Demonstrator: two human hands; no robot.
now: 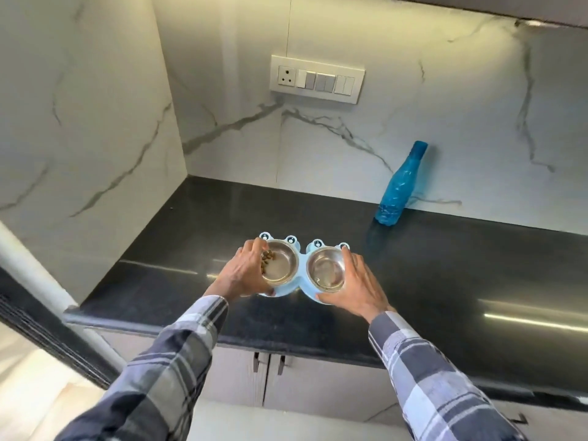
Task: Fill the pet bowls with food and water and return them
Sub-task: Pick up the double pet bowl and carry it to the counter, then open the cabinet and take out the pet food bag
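Black polished stone forms the counter, which meets a white marble-patterned wall at the back and another on the left. A switch plate is fixed to the back wall; a blue bottle stands upright against it, well apart from the bowls. Near the counter's front edge sits a pale blue double bowl stand. Its left steel bowl holds a few brown pellets; the right steel bowl appears to hold clear water. The left hand grips the stand's left end, fingers curled over the rim. The right hand grips the right end likewise. Cabinet doors lie below the counter.
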